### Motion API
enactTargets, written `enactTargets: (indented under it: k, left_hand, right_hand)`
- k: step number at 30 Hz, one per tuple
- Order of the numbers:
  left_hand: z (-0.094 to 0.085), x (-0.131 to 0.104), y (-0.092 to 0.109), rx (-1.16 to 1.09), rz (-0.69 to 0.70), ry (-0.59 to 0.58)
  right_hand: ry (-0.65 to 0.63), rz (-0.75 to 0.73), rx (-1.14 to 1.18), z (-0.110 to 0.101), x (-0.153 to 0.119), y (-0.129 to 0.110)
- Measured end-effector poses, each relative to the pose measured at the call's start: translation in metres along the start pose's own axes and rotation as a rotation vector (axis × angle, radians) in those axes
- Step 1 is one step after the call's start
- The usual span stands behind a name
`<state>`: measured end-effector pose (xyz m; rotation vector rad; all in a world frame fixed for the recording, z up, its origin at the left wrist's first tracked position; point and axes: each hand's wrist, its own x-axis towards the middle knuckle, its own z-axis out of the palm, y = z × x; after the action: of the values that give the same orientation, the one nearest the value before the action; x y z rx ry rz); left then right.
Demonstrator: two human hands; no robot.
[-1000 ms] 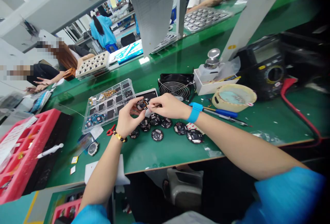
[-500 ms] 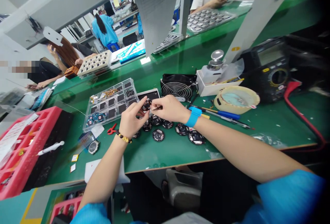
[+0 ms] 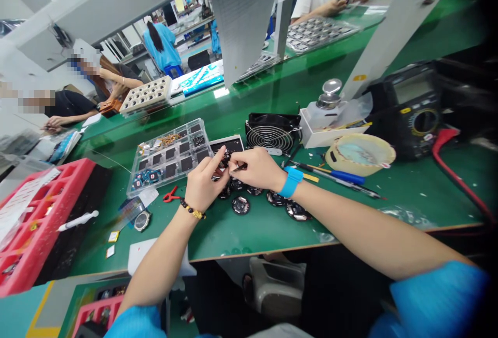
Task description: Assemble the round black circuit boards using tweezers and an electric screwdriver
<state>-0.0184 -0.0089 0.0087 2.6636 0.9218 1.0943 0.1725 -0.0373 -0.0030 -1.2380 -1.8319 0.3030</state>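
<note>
My left hand is closed, with thumb and fingers pinching a small round black electronic part. My right hand meets it from the right, its fingertips closed on a thin dark tool whose kind I cannot make out. The tip of that tool is hidden by the fingers. Below both hands lie several similar round black parts, among them one by itself and one near my right wrist. A white-edged tray with a dark inside is partly covered behind my fingers.
Left of my hands are a clear compartment box, a red clip, a round watch face and a red tray. Behind and right stand a fan, a cream bowl, pens and a multimeter. Co-workers sit beyond.
The whole view has shifted slightly. Both hands keep their hold at nearly the same spot, with only small finger movement. In the background, a co-worker's arm at left has moved.
</note>
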Motion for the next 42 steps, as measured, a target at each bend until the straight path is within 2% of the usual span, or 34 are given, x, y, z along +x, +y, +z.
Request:
enactTargets:
  k: [7, 15, 21, 42]
  left_hand:
    - [-0.001, 0.000, 0.001, -0.004, -0.009, -0.007]
    - [0.000, 0.001, 0.002, -0.211, -0.123, -0.035]
    - [0.002, 0.002, -0.002, -0.302, -0.149, -0.018]
    - [0.004, 0.002, -0.011, -0.421, -0.052, -0.070]
  right_hand:
    - [-0.004, 0.033, 0.078, -0.001, 0.000, -0.002]
    - [-0.027, 0.038, 0.185, -0.004, 0.001, -0.005]
    - [-0.011, 0.033, 0.246, -0.005, 0.001, -0.005]
    - [-0.051, 0.019, 0.233, -0.009, -0.001, -0.008]
